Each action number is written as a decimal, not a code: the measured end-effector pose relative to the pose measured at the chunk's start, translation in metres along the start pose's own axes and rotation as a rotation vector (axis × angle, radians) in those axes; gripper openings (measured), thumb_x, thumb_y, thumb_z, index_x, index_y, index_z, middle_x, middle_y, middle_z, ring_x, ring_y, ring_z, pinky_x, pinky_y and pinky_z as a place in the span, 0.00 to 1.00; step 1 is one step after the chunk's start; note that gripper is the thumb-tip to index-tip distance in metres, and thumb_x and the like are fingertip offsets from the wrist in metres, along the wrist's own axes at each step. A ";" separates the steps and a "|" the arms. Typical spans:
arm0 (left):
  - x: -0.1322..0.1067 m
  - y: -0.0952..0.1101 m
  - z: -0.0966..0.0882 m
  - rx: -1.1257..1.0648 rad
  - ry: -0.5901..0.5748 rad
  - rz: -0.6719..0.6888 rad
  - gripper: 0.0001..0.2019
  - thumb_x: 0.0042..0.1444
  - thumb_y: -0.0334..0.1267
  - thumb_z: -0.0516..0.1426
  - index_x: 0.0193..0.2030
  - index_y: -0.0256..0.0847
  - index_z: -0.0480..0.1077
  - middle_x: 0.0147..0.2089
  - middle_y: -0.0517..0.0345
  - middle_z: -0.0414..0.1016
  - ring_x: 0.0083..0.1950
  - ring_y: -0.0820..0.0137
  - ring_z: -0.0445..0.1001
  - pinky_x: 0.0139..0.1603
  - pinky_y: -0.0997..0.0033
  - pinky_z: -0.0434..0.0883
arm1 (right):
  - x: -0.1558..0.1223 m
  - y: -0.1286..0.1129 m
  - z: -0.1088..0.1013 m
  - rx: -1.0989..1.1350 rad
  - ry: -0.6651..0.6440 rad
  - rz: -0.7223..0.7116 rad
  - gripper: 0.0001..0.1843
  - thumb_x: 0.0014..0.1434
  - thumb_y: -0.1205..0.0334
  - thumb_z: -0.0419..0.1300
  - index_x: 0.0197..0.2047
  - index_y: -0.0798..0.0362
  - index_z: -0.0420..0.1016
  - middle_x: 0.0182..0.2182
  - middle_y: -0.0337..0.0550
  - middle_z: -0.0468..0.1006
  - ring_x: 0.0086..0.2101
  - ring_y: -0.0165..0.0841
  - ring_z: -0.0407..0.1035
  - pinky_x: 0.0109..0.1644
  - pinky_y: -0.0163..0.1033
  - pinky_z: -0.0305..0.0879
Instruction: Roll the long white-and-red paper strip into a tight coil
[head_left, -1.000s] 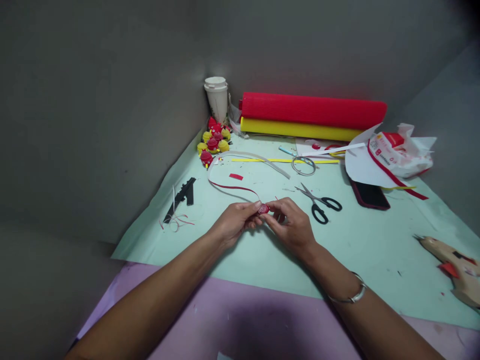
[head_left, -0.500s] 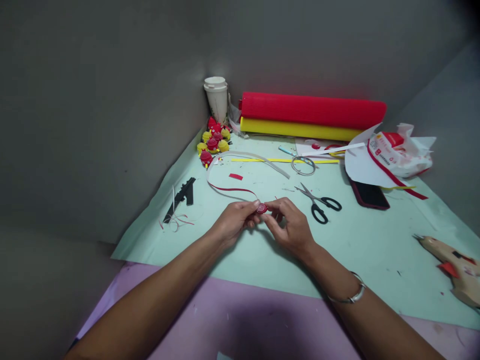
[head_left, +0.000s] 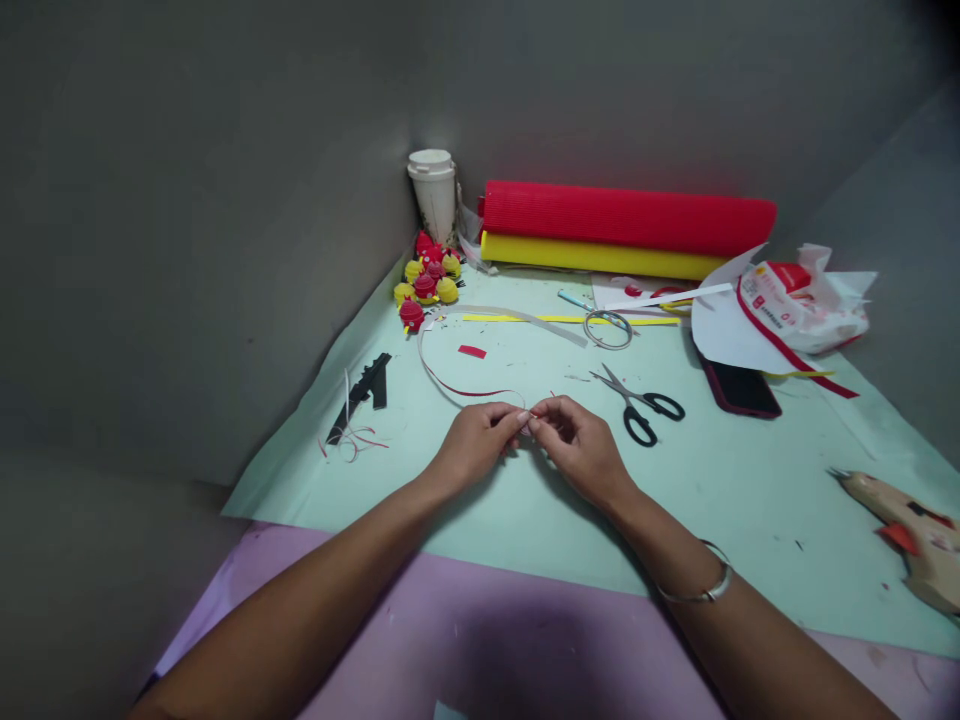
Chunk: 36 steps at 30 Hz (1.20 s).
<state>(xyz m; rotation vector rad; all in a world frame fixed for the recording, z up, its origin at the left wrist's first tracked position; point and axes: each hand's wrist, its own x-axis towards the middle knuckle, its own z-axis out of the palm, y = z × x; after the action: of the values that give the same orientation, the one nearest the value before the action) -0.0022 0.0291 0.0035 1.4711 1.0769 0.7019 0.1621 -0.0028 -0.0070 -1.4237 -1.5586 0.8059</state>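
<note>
My left hand [head_left: 477, 442] and my right hand [head_left: 582, 448] meet over the pale green sheet [head_left: 510, 520], fingertips pinched close together. Between them is a small rolled coil of paper strip, mostly hidden by the fingers. A long narrow paper strip [head_left: 469, 390], red on one face and pale on the other, curves from the fingertips to the left and back across the sheet. A short red paper piece [head_left: 472, 351] lies beyond my left hand. Black-handled scissors [head_left: 632, 403] rest partly opened to the right of my right hand.
Small red and yellow figures [head_left: 425, 287] cluster by a white cup [head_left: 434, 195]. Red [head_left: 630, 215] and yellow rolls lie behind. At right are a tape roll [head_left: 608, 330], a phone [head_left: 739, 388], a tissue pack [head_left: 795, 305] and a glue gun [head_left: 911, 530]. Black strips [head_left: 360, 398] lie left.
The red coil, face up between my fingers before, is now turned and largely covered. My right fingertips have closed in against the left ones, and the strip has shifted slightly.
</note>
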 end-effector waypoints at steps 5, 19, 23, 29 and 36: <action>-0.001 0.007 -0.003 0.110 -0.004 0.034 0.14 0.58 0.46 0.54 0.32 0.38 0.75 0.25 0.58 0.71 0.29 0.70 0.68 0.32 0.71 0.62 | 0.000 0.005 0.000 -0.021 -0.028 -0.057 0.12 0.58 0.58 0.58 0.43 0.52 0.77 0.34 0.43 0.78 0.28 0.31 0.69 0.34 0.38 0.67; 0.000 0.009 -0.004 0.100 -0.024 0.060 0.14 0.58 0.44 0.54 0.29 0.39 0.75 0.26 0.58 0.71 0.29 0.71 0.67 0.32 0.72 0.62 | -0.001 0.002 0.002 0.169 -0.014 0.043 0.12 0.55 0.58 0.62 0.42 0.52 0.77 0.32 0.42 0.79 0.30 0.32 0.71 0.32 0.37 0.69; 0.000 0.006 -0.004 0.004 -0.036 0.042 0.15 0.59 0.45 0.54 0.31 0.38 0.75 0.26 0.57 0.72 0.28 0.72 0.66 0.30 0.73 0.63 | 0.000 0.001 0.002 0.160 0.003 0.048 0.10 0.55 0.58 0.62 0.40 0.52 0.76 0.30 0.40 0.77 0.27 0.30 0.68 0.30 0.35 0.66; 0.003 0.003 -0.004 -0.082 -0.025 0.012 0.15 0.60 0.46 0.55 0.34 0.36 0.74 0.29 0.56 0.72 0.30 0.72 0.67 0.32 0.72 0.65 | -0.001 -0.001 0.001 0.140 0.017 0.004 0.08 0.57 0.59 0.61 0.39 0.51 0.78 0.33 0.41 0.77 0.29 0.30 0.69 0.31 0.36 0.66; 0.004 -0.001 0.000 -0.193 -0.001 -0.031 0.14 0.59 0.47 0.56 0.36 0.36 0.73 0.28 0.56 0.72 0.29 0.72 0.69 0.30 0.73 0.66 | -0.001 0.001 0.000 0.131 0.037 -0.018 0.07 0.58 0.59 0.60 0.38 0.50 0.77 0.33 0.40 0.76 0.30 0.31 0.69 0.33 0.37 0.65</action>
<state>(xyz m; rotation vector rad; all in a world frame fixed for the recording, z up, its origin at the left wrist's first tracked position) -0.0013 0.0329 0.0016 1.2872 1.0008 0.7610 0.1620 -0.0035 -0.0078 -1.3205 -1.4615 0.8503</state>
